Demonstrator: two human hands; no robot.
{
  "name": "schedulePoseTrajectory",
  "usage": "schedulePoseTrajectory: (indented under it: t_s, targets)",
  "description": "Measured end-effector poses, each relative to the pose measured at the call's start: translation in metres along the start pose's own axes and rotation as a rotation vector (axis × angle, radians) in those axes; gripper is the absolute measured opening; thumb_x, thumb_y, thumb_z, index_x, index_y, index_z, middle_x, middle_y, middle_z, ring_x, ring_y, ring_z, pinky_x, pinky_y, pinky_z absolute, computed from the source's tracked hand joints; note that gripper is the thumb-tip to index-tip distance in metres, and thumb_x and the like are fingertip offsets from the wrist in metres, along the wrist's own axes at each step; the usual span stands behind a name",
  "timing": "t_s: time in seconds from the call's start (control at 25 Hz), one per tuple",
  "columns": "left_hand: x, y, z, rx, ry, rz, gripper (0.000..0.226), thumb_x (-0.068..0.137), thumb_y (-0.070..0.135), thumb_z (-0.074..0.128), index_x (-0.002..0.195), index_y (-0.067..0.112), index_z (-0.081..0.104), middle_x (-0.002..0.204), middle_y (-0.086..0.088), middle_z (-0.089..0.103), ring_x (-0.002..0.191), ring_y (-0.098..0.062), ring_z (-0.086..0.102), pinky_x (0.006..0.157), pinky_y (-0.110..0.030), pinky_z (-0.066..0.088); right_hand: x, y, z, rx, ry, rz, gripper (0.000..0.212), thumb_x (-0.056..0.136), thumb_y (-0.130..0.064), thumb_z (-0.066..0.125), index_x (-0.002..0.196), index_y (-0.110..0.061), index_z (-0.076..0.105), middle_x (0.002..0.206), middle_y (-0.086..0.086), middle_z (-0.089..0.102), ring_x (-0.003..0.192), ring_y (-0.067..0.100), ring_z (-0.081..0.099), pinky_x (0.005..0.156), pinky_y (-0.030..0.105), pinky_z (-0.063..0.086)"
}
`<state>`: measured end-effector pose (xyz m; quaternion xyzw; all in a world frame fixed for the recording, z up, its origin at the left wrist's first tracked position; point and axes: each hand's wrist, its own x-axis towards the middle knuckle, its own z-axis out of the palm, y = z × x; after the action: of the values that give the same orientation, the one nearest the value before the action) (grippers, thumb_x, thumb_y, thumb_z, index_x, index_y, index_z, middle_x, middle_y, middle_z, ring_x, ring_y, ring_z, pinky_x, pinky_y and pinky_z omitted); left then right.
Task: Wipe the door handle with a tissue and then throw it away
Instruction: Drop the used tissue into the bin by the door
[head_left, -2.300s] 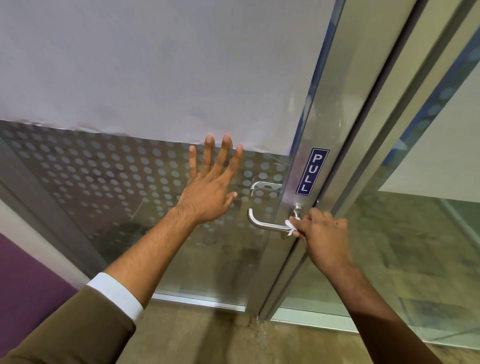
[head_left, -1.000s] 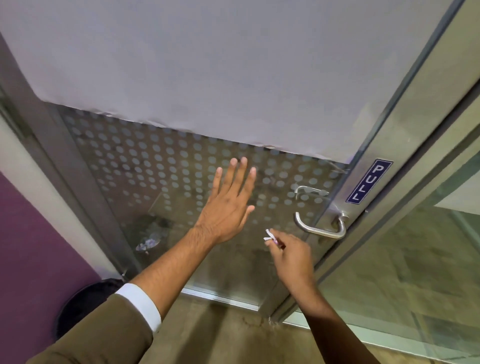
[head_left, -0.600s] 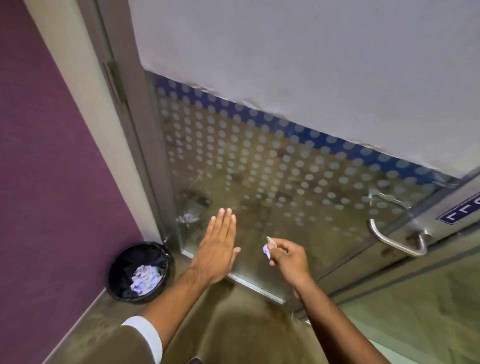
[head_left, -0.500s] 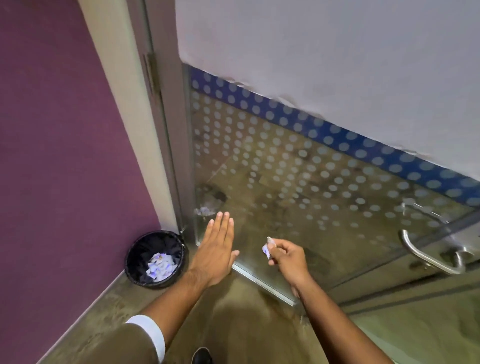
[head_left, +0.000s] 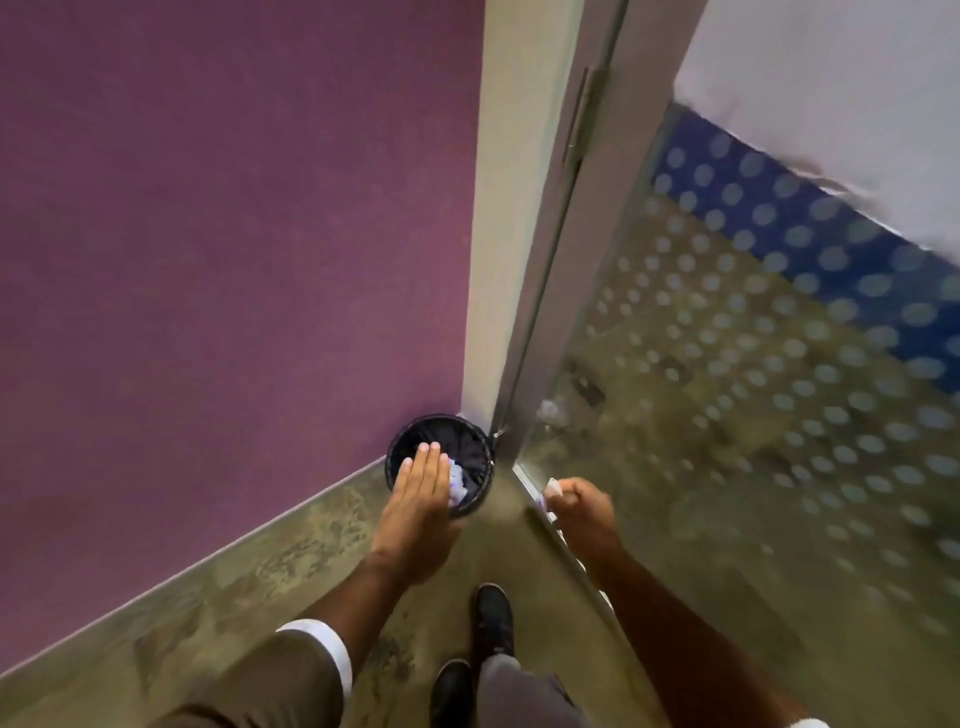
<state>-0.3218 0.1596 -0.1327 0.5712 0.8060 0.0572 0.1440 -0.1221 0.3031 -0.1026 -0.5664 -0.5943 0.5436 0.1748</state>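
Observation:
A small white tissue (head_left: 552, 487) is pinched in the fingertips of my right hand (head_left: 582, 512), low by the glass door's bottom rail. A round black bin (head_left: 474, 448) stands on the floor in the corner between the purple wall and the door frame, with crumpled white tissues (head_left: 457, 480) inside. My left hand (head_left: 422, 506) is flat, fingers together and empty, and it covers the near left part of the bin. The door handle is out of view.
The purple wall (head_left: 234, 260) fills the left. The glass door (head_left: 753, 389) with its frosted dot pattern runs along the right, its metal frame (head_left: 566, 218) meeting the corner. My two dark shoes (head_left: 491, 623) stand on the mottled floor (head_left: 291, 571).
The view has swung left and down, away from the handle to the corner bin. Both hands came down with it; the left now hangs over the bin, the right still pinches the tissue.

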Motion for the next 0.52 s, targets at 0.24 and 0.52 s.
schedulePoseTrajectory:
  t_s: [0.24, 0.52]
  targets:
    - [0.006, -0.052, 0.016, 0.115, -0.078, -0.194, 0.095, 0.110, 0.058, 0.037, 0.166, -0.002, -0.012, 0.173, -0.023, -0.022, 0.163, -0.040, -0.021, 0.135, -0.051, -0.010, 0.078, -0.009, 0.056, -0.299, -0.235, 0.011, 0.021, 0.097, -0.021, 0.067, 0.078, -0.029, 0.065, 0.090, 0.009, 0.074, 0.090, 0.031, 0.070, 0.086, 0.046, 0.057]
    - [0.051, -0.095, 0.060, 0.189, -0.100, -0.228, 0.094, 0.100, 0.060, 0.024, 0.166, -0.007, 0.022, 0.176, -0.027, 0.014, 0.165, -0.044, 0.013, 0.132, -0.054, 0.006, 0.153, 0.010, 0.126, -0.483, -0.287, -0.001, 0.032, 0.087, -0.039, 0.053, 0.089, -0.013, 0.071, 0.097, 0.014, 0.075, 0.097, 0.035, 0.068, 0.089, 0.042, 0.052]
